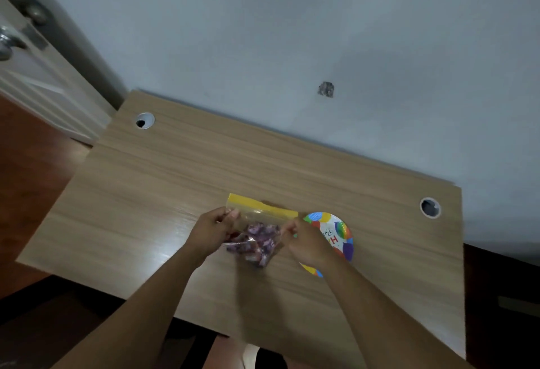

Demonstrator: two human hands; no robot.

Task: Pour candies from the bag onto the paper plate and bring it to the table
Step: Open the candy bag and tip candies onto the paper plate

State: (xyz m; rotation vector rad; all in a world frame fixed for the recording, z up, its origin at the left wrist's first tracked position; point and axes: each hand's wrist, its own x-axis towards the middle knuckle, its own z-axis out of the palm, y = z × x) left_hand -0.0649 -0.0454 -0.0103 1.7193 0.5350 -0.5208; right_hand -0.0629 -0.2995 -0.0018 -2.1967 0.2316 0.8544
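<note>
Here, the bag (257, 231), clear with a yellow top strip, is sitting above the bench (204, 170), holding purple candies (260, 241). The left hand (211, 230) and right hand (306, 241) are gripping its sides. The plate (340, 232) is lying just right, partly under the right hand.

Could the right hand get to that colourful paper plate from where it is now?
Probably yes. The right hand hovers partly over the paper plate, with nothing between them. But its fingers are pinching the candy bag, so it would need to let go first.
</note>
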